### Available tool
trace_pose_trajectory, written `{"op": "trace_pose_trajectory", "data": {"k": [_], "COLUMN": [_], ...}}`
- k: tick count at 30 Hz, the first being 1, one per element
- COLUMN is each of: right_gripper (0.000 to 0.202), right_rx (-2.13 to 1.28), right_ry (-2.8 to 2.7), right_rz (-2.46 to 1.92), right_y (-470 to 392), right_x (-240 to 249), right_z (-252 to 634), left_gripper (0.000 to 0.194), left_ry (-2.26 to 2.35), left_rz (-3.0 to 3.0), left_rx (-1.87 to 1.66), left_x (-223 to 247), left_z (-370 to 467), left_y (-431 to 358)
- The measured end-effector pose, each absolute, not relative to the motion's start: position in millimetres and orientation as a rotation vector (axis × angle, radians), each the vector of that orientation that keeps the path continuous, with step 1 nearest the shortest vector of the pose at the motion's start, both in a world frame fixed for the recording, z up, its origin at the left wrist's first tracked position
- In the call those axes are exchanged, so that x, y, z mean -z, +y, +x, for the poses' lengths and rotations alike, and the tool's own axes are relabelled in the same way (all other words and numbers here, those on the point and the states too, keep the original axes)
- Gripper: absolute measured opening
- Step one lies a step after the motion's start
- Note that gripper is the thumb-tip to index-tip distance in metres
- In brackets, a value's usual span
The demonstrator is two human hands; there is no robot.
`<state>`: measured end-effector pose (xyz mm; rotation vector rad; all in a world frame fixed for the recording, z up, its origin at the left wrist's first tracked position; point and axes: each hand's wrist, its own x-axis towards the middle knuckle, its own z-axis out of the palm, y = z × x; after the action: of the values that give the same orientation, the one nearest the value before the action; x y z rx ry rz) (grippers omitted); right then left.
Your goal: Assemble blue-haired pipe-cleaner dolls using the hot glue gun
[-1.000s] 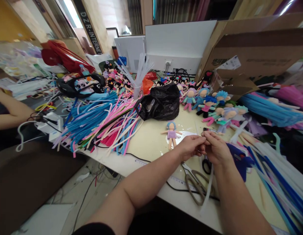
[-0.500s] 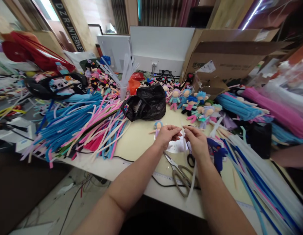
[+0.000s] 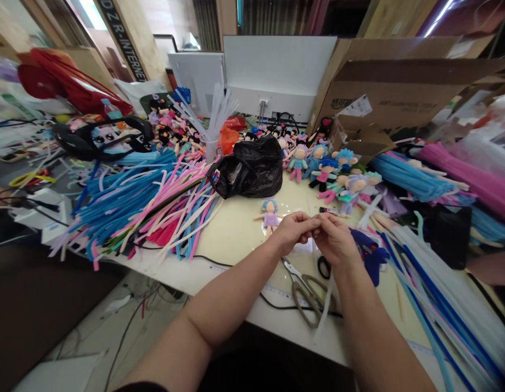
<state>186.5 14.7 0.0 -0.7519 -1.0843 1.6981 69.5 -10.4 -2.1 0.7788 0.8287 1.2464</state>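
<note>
Left hand (image 3: 295, 231) and right hand (image 3: 337, 240) meet above the counter (image 3: 236, 223)

The fingers of both hands are bent nearly closed in a pinch, tips together; whatever lies between them is too small and covered to tell. A pale strip (image 3: 324, 313) slants down from beneath the right hand toward six o'clock, its upper end hidden, so I cannot tell whether the hands grip it. It passes by the handles of the scissors (image 3: 300, 276), also at six. Taking the hands as the dial's centre, a blue-haired doll (image 3: 271, 219) in lilac lies near at nine o'clock, a black plastic bag (image 3: 258, 166) sits between ten and eleven, more dolls (image 3: 326, 173) crowd at one, and a dark blue tool (image 3: 373, 260) lies at four
</note>
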Motion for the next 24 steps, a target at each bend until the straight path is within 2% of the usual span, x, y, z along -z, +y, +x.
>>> {"op": "trace_pose_trajectory", "data": {"k": [12,20,24], "right_gripper": [0.026,0.026,0.025], "right_rx": [-1.83,-1.775,-1.627], "right_ry": [-1.143,-1.197,-1.274], "right_rz": [-0.845,-0.866,-0.951], "right_y": [19.8,12.2,16.9], "right_x": [-5.6,-13.3,-3.6], "right_z": [202.8,195.5,189.8], "left_gripper": [0.047,0.048,0.04], "left_ry": [0.725,0.784,0.975], "left_rz": [0.675,0.739,0.933], "left_rx": [-1.136,-1.131,-1.157], "left_x": [-1.2,-2.1,-13.6], "left_z": [65.2,65.0,59.3], "left_y": [-11.8,-12.7,-14.5]}}
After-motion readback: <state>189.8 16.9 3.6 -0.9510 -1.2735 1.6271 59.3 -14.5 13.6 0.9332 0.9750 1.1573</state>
